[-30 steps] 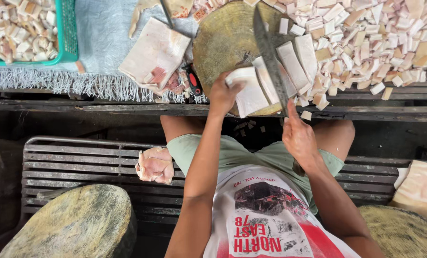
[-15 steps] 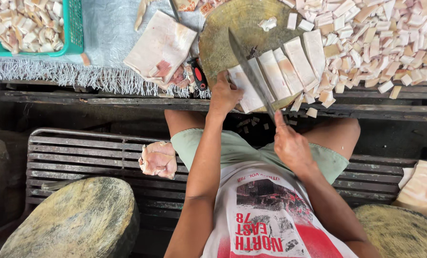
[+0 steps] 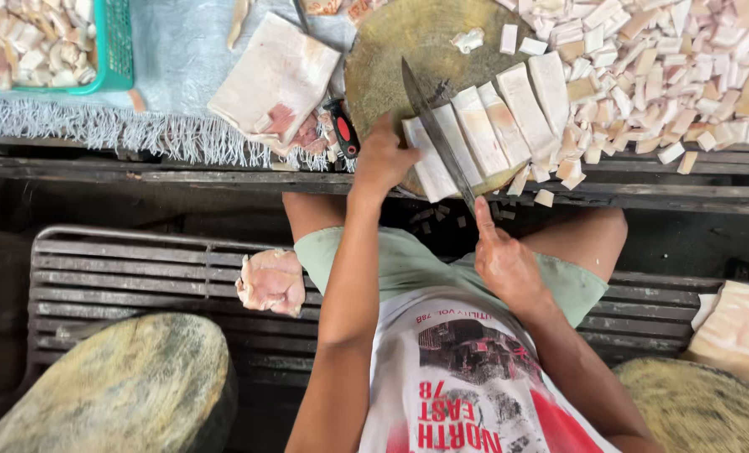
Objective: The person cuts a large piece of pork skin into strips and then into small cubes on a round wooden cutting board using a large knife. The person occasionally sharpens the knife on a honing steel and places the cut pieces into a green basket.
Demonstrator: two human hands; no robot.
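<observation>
While the right hand (image 3: 505,267) grips the knife (image 3: 436,134), the left hand (image 3: 384,159) presses the fat strips (image 3: 483,130) at the chopping block (image 3: 408,50) edge.

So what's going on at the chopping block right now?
A person seated on a slatted bench is slicing pale fatty meat on a round wooden block. The right hand holds a long knife with its blade angled across the strips, while the left hand steadies the near end of the strips. Several strips are already cut side by side. A heap of small cubes lies to one side, an uncut slab to the other, and a green basket holds more pieces.
</observation>
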